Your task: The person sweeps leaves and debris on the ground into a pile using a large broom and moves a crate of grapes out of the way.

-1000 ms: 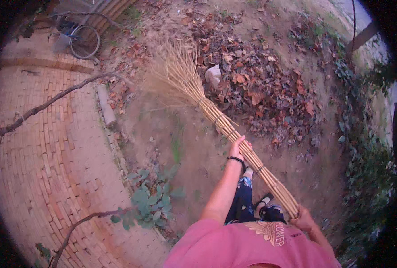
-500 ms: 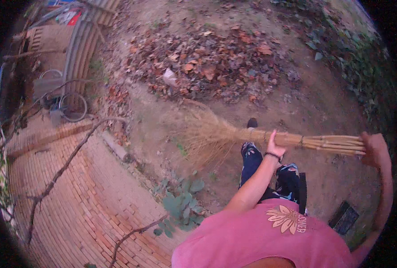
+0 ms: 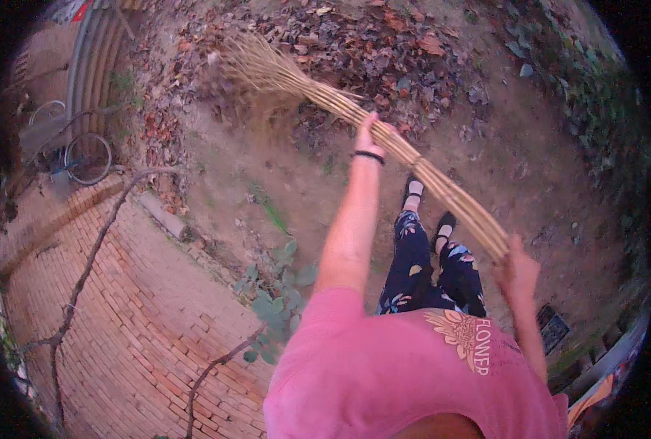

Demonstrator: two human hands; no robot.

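Observation:
A long broom of bundled tan stalks [image 3: 450, 192] slants across the view, its fanned bristles [image 3: 263, 66] at the far left over the near-left part of a heap of dry brown and orange leaves [image 3: 384, 62]. Around the middle of the bundle, my left hand [image 3: 373, 137] is closed, a dark band on its wrist. My right hand [image 3: 517, 269] grips the broom's near end, close to my body on the right. Whether the bristle tips press on the ground or only on leaves, I cannot tell.
My feet [image 3: 413, 192] stand on bare dirt below the broom. A leafy green plant [image 3: 274, 304] and bare branches [image 3: 95, 285] rise at the left, over brick paving [image 3: 142, 322]. A wheel [image 3: 88, 159] lies farther left. Green foliage [image 3: 589, 95] borders the right.
The broom has swung from nearly level to a slant, its bristles moving forward and left onto the leaves. My left hand has reached forward; my right hand has come inward and nearer.

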